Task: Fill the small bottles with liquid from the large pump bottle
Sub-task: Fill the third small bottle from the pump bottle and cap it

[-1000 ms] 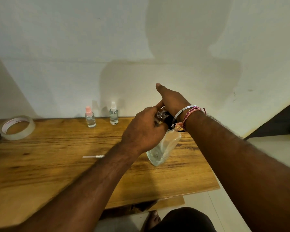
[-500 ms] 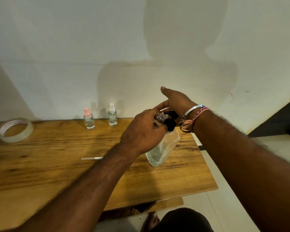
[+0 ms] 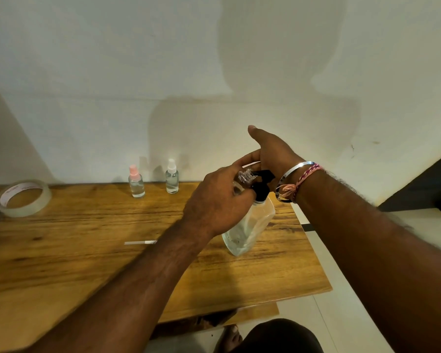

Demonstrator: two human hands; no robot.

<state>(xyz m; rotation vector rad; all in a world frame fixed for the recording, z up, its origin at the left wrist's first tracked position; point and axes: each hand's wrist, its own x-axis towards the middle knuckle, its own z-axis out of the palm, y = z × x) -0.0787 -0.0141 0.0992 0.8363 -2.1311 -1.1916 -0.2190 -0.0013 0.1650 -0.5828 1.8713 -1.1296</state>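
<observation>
Left hand (image 3: 215, 202) grips 1 small bottle (image 3: 242, 180), its open neck at the pump bottle's (image 3: 250, 224) nozzle. Right hand (image 3: 270, 151), fingers straight, presses the pump. Keep neck under nozzle; press slowly.

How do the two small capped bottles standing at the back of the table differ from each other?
The left small bottle has a pink cap; the right small bottle has a white one. The left stands slightly nearer the camera, the right closer to the wall. Both are clear, upright, capped, untouched and hold clear liquid.
</observation>
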